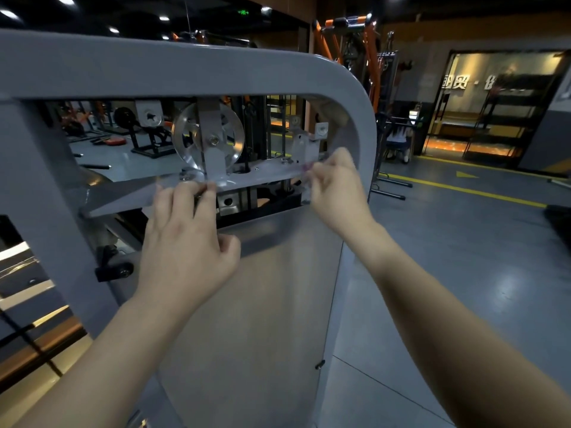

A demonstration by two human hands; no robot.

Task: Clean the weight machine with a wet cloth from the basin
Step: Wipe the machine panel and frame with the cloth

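At the top edge of the translucent front panel (262, 304), the left hand (185, 239) curls its fingertips (197, 191) over the rim with the thumb pressed on the panel's face. The right hand (336, 186) pinches the panel's upper right corner. The panel fronts the weight machine (185, 69), which fills the left and centre: a matte grey frame with a rounded top right corner. Just behind the fingers, a grey cross plate (262, 176) carries a shiny pulley wheel (228, 134). Farther back stand an orange rack (369, 47), a green lit sign (243, 12) too small to read, and white Chinese wall lettering (454, 83), partly cut off.
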